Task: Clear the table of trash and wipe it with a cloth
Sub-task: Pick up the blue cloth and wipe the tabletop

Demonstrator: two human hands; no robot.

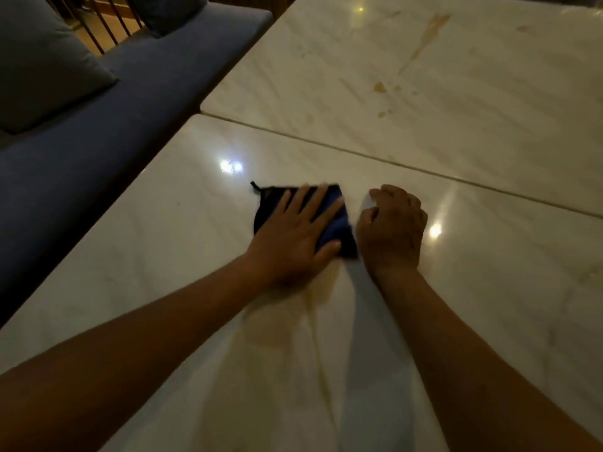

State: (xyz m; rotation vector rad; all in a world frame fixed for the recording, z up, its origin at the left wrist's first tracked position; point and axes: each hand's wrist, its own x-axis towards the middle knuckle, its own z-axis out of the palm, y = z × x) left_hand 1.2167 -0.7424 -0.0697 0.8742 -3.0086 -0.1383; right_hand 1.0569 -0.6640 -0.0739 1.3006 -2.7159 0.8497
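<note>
A dark blue cloth (336, 220) lies folded on the near white marble table (182, 243). My left hand (293, 236) rests flat on the cloth with its fingers spread and straight, covering most of it. Just right of the cloth, my right hand (391, 226) sits on the table with its fingers curled around what looks like a small white scrap (368, 203), which is mostly hidden by the hand. Brown stains (380, 88) mark the far table top (456, 125).
A seam (424, 172) separates the near table from the far one. A dark blue bench seat (98, 132) with a grey cushion (39, 66) runs along the left edge of the tables. Ceiling lights reflect off the glossy marble.
</note>
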